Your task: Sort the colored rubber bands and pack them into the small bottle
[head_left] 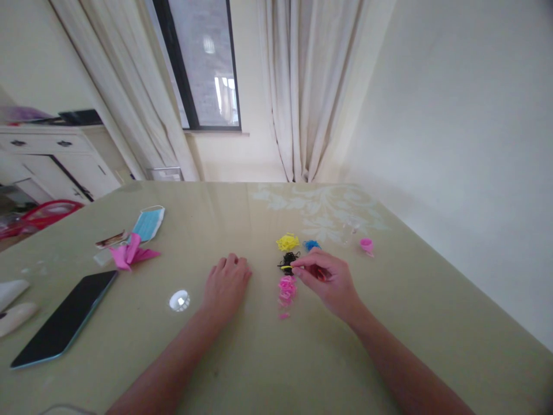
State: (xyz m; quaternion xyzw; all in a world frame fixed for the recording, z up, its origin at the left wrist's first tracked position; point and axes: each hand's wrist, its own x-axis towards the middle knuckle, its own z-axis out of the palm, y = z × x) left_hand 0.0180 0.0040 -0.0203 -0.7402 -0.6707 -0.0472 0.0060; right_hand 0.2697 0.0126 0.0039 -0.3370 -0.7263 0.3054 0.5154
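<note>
My right hand (330, 282) pinches a small, thin yellow rubber band (287, 267) between thumb and forefinger. It hovers over a pile of black rubber bands (290, 257), partly covering it. Just beyond lies a heap of yellow bands (287, 242), and a small blue heap (311, 245) sits behind my right fingers. Nearer to me are pink bands (287, 289), with a small pink bit (284, 316) apart from them. Left of the piles, my left hand (228, 282) rests palm down on the table, fingers loosely bent and nothing visible in it.
A pink cup-like piece (367, 246) and a clear container (351, 229) stand at right. On the left lie a dark tablet (64, 320), folded pink paper (132, 252), a blue mask (149, 223) and white objects (17, 317). A bright round spot (179, 300) shows beside my left hand.
</note>
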